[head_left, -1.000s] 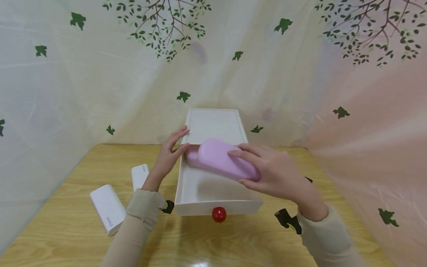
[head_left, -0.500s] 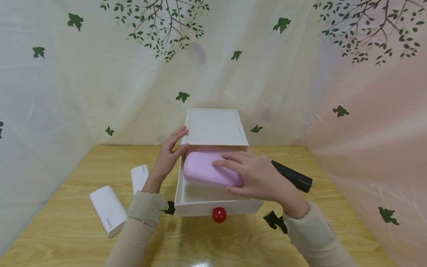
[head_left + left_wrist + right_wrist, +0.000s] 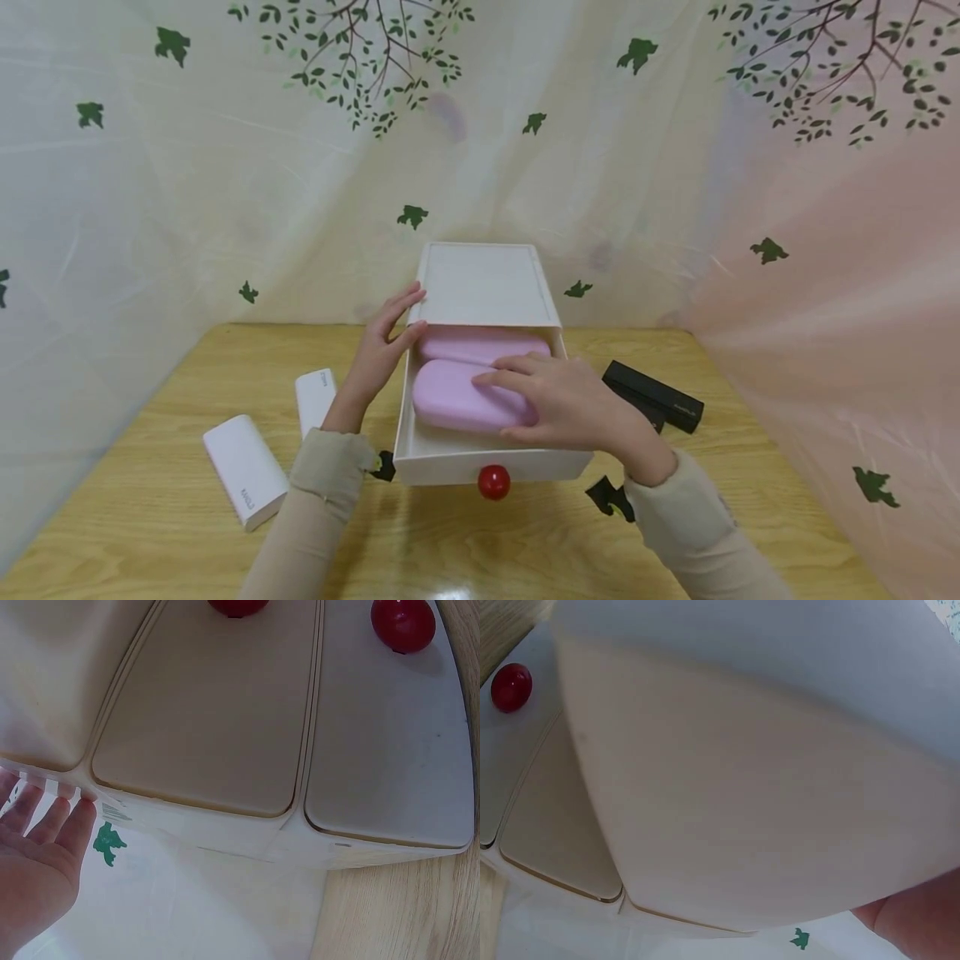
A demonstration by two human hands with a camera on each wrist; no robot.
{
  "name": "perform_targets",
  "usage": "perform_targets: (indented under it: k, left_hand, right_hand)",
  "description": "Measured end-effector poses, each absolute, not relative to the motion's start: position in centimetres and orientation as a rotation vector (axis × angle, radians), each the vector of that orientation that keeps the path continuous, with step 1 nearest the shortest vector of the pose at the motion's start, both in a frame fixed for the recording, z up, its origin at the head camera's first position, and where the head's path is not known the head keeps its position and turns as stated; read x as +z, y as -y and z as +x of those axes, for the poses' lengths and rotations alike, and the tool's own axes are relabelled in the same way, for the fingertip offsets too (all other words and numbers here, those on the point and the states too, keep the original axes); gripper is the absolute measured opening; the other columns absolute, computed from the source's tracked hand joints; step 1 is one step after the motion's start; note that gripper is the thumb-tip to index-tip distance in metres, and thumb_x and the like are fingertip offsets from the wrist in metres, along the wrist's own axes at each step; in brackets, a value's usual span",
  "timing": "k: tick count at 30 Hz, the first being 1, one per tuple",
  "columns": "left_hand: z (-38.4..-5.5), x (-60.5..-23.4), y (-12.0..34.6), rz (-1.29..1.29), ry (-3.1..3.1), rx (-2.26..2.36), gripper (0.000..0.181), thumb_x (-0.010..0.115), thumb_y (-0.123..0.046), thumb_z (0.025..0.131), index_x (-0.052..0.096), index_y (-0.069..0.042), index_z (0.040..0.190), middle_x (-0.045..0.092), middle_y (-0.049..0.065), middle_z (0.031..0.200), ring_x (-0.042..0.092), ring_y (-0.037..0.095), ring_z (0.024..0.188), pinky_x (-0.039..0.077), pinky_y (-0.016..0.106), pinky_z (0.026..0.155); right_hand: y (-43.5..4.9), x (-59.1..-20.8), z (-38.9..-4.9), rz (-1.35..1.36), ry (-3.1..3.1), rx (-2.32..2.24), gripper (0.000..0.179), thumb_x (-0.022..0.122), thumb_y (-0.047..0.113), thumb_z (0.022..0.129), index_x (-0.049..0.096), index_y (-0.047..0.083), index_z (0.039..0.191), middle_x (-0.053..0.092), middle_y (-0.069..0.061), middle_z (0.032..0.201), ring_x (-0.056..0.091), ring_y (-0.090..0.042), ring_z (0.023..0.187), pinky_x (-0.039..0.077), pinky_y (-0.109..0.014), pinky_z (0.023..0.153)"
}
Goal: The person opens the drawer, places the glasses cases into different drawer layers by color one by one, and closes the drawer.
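A white drawer cabinet (image 3: 486, 283) has its top drawer (image 3: 427, 467) pulled out, with a red knob (image 3: 493, 482) in front. Inside lie two rounded pink cases, shaped like glasses cases. The rear pink case (image 3: 480, 343) lies crosswise near the cabinet's opening. My right hand (image 3: 573, 408) holds the front pink case (image 3: 468, 398) by its right end, thumb on the near side and fingers over the top. My left hand (image 3: 378, 350) rests with extended fingers against the cabinet's left side. In the left wrist view, its fingertips (image 3: 82, 814) touch the cabinet edge.
Two white blocks with lettering lie left on the wooden table: a front block (image 3: 243, 471) and a rear block (image 3: 313, 400). Right of the cabinet are black lettered bars (image 3: 654, 396), partly overlapping. Shut lower drawers (image 3: 202, 712) sit below the pulled-out one. A leaf-patterned curtain (image 3: 315, 217) hangs behind.
My right hand has brought the front pink case down and left into the drawer, then nearer to its front, uncovering the rear case. My left hand stays in place.
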State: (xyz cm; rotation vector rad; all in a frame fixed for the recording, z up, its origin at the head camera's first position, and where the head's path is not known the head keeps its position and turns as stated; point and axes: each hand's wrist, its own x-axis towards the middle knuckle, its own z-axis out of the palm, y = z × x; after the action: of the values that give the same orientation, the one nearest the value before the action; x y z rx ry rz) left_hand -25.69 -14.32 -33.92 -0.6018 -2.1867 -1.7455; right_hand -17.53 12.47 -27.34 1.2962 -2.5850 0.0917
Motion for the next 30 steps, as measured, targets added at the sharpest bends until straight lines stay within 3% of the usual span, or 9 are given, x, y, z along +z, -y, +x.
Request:
perform_targets:
  k: [10,18,30]
  left_hand:
    - [-25.6,-33.9,14.3,-0.595,2.173,-1.781,0.047,0.058,-0.012,0.097,0.048,-0.009,0.143,0.034,0.002,0.157,0.026,0.020,0.147,0.034,0.051,0.114]
    - [-25.6,-33.9,14.3,-0.591,2.174,-1.790,0.048,0.057,-0.012,0.097,0.047,-0.009,0.143,0.034,0.001,0.158,0.026,0.020,0.148,0.034,0.052,0.114]
    - [-25.5,-33.9,14.3,-0.584,2.189,-1.781,0.047,0.057,-0.013,0.097,0.047,-0.010,0.143,0.034,0.001,0.158,0.026,0.021,0.147,0.034,0.053,0.113]
  right_hand:
    - [-12.4,-27.7,-17.8,1.272,2.632,0.087,0.055,0.075,0.042,0.079,0.061,0.025,0.130,0.064,-0.001,0.129,0.062,-0.020,0.115,0.057,-0.040,0.083]
    - [-12.1,-28.0,-18.0,1.201,2.627,0.068,0.055,0.075,0.045,0.078,0.062,0.029,0.129,0.064,0.002,0.128,0.061,-0.017,0.114,0.056,-0.037,0.073]
    - [-12.0,-28.6,-17.9,1.190,2.652,0.074,0.057,0.079,0.044,0.074,0.063,0.027,0.126,0.064,0.004,0.123,0.061,-0.014,0.107,0.054,-0.035,0.069]
